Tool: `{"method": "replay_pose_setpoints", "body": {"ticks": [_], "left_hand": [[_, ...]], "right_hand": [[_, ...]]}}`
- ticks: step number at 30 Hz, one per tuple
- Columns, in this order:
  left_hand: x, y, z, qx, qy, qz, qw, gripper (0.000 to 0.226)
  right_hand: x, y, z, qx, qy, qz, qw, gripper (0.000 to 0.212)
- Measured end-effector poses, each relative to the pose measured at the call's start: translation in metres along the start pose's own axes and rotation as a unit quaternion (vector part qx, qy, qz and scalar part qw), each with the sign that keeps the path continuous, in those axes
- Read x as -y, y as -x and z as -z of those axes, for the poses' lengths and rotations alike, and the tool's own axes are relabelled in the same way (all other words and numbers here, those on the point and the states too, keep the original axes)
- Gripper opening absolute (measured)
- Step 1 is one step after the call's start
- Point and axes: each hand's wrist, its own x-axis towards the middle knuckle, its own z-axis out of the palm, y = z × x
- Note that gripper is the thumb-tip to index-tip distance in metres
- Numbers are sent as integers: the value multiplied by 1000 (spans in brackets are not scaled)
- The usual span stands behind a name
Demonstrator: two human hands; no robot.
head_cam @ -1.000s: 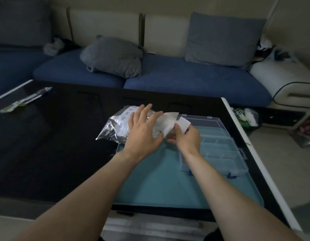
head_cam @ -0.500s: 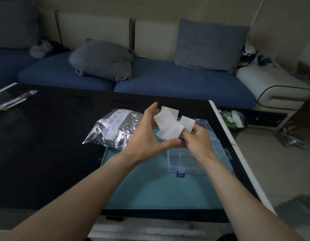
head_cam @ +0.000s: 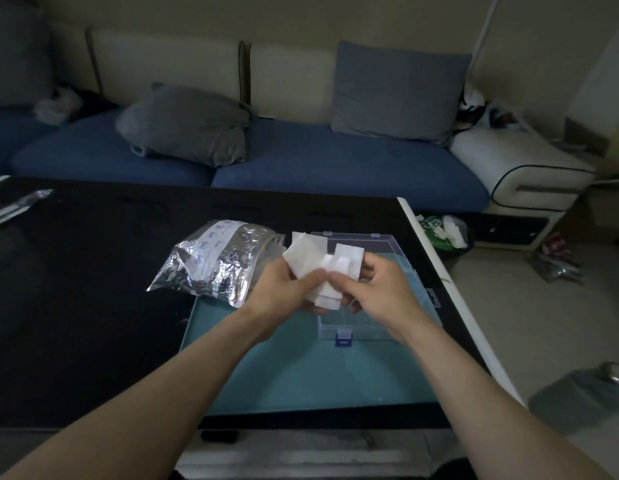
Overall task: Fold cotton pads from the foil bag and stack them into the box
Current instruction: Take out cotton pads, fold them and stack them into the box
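One shiny foil bag (head_cam: 219, 260) lies on the black table (head_cam: 76, 306), on the left. Next, the left hand (head_cam: 284, 292) and the right hand (head_cam: 381, 289) both pinch a bunch of white cotton pads (head_cam: 318, 268); I cannot count them. They are held up over one clear box (head_cam: 398, 271) on a blue mat (head_cam: 301, 375).

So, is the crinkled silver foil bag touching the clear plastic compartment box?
Cannot tell. In the head view the silver foil bag ends near the clear plastic box, but the left hand and white cotton pads cover the meeting point.
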Motion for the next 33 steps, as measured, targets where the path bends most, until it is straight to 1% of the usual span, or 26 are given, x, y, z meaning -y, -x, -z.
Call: {"method": "replay_pose_setpoints", "body": {"ticks": [1,4,6,8,12,14,17,21,23,26,28,29,30,33], "left_hand": [[0,1,-1,4,22,5,1000,14],[-3,2,-3,-16,59,9,998,14],[-6,0,-2,-17,106,53,993,12],[-8,-1,-1,-8,150,97,984,13],[-7,-3,0,-27,172,113,978,18],[-5,-5,-1,-25,173,110,978,20],[-1,-6,-2,-15,175,98,980,19],[1,-6,-4,-51,157,75,984,14],[2,-8,-3,-71,133,73,986,16],[7,-12,-2,-105,85,83,987,18],[10,-12,-1,-113,78,87,987,17],[10,-12,-1,-114,74,87,987,19],[10,-11,-1,-115,70,86,987,21],[7,-8,-4,-109,73,75,989,27]], "right_hand": [[-2,-1,0,-11,-10,2,1000,24],[-4,-1,2,-28,-24,-5,999,13],[-5,-4,4,-33,-32,-2,999,8],[-5,-6,7,-30,-44,-6,999,11],[-5,-7,12,29,-74,-26,996,18],[-5,-6,14,29,-77,-39,996,21],[-3,-7,21,10,-83,-46,995,25],[1,-5,26,12,-104,-74,992,23],[2,-5,26,3,-119,-86,989,19],[5,-5,28,-39,-188,-101,976,14],[7,-5,30,-40,-263,-104,958,15],[8,-4,31,-30,-279,-105,954,15],[9,-3,30,-19,-273,-108,956,14],[12,3,21,-4,-196,-128,972,24]]}}
